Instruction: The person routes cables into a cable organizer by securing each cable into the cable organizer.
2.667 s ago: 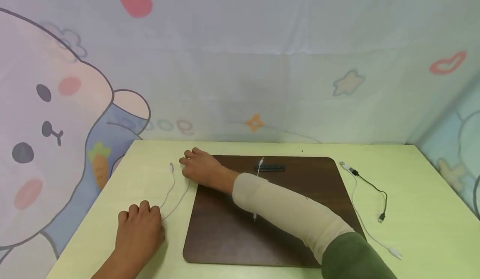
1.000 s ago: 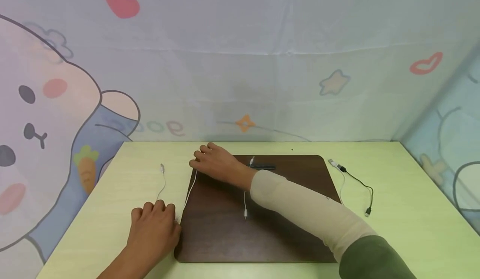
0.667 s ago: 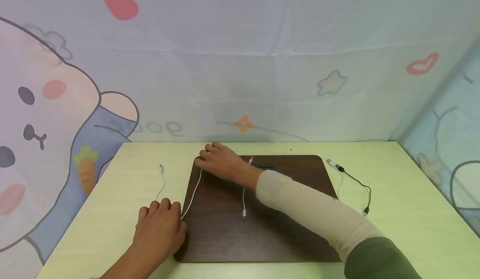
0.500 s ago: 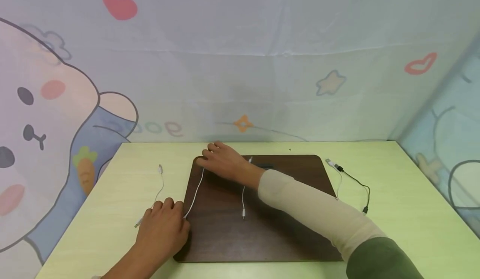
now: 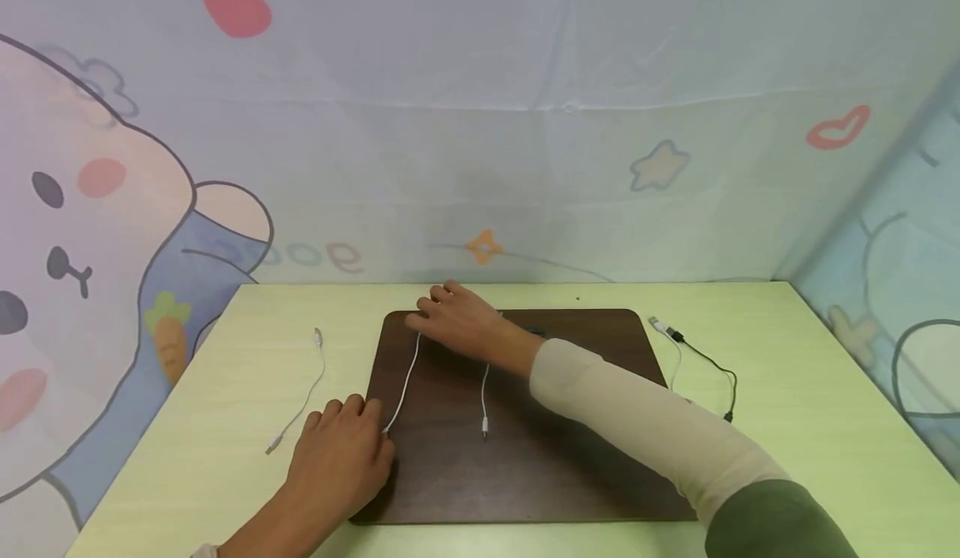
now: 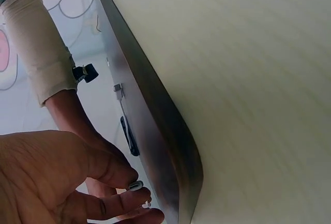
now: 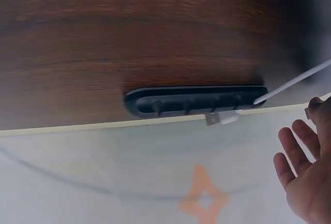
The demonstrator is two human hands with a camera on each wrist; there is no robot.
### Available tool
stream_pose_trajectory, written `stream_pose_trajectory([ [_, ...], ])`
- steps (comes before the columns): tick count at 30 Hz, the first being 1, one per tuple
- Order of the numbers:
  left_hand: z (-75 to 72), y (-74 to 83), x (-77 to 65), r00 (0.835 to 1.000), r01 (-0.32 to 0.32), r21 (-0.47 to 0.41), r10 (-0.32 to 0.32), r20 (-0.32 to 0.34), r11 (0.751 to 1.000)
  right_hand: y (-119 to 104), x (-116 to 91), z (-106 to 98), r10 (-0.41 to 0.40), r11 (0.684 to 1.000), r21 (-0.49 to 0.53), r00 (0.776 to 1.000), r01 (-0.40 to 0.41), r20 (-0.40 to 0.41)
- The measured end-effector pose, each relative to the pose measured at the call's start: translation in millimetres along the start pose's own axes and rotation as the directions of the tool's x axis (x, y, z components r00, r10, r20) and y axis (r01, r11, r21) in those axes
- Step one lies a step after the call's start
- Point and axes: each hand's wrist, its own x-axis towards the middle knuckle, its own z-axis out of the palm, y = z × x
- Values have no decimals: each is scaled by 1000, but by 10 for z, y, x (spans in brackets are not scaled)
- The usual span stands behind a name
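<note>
My left hand (image 5: 341, 458) is at the left edge of the dark brown board (image 5: 562, 483), pinching one end of a white USB cable (image 5: 406, 383). In the left wrist view its small metal plug (image 6: 135, 185) shows between thumb and index finger. Over the board's far left corner, my right hand (image 5: 465, 321) pinches the other end; a bit of plug shows at its thumb in the right wrist view. The cable runs between both hands. A black cable holder (image 7: 196, 102) lies near the board's far edge, with another white cable (image 7: 295, 83) in its end slot.
Left of the board, a short white cable (image 5: 323, 366) lies on the pale table (image 5: 187, 425). To the right lie a black cable (image 5: 712, 364) and a white-plugged cable (image 5: 657, 323), partly behind the right sleeve. A printed cloth (image 5: 420, 125) hangs behind the table.
Both hands have moved right, bringing the white cable from the table's left side over the board. The short white cable at left has come fully into view.
</note>
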Motion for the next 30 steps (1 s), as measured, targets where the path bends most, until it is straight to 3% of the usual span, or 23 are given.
stream_pose_trajectory([
  [13, 37, 178, 59, 998, -59, -9, 58, -27, 998, 106, -157, 75, -25, 999, 40, 997, 28, -73],
  [30, 71, 359, 126, 992, -117, -22, 116, -55, 993, 242, -337, 131, -10, 997, 76, 1000, 12, -25],
])
